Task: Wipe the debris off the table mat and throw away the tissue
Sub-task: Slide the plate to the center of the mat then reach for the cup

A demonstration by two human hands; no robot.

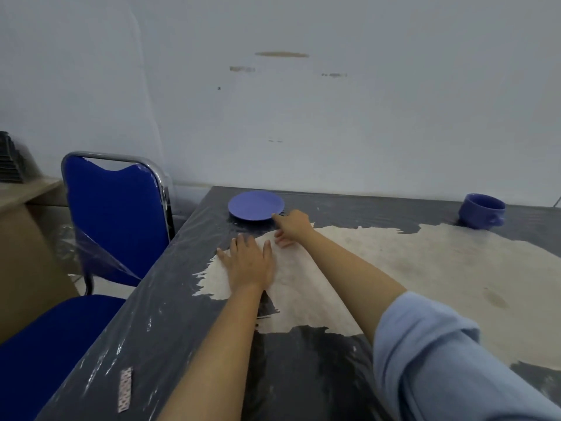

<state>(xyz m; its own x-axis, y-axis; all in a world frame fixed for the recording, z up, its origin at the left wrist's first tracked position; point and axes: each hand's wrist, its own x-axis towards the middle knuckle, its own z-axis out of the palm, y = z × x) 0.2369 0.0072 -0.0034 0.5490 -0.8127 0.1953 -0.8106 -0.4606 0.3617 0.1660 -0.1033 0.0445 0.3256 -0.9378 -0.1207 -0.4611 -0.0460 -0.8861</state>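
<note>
The table is covered by a dark plastic table mat point(182, 314) with a large pale, ragged patch point(409, 262) across its middle. My left hand point(247, 262) lies flat on the patch's left end, palm down, fingers spread. My right hand point(293, 226) reaches further back. Its index finger touches the near rim of a blue plate point(255, 205), and its other fingers are bent onto the pale surface. No tissue stands out from the pale patch, and I cannot tell whether one lies under either hand.
A blue mug point(482, 211) stands at the back right of the table, near the wall. A blue chair point(115, 214) stands along the table's left side, with a second blue seat point(45, 332) nearer to me. A patterned strip point(125, 390) lies on the mat's near left edge.
</note>
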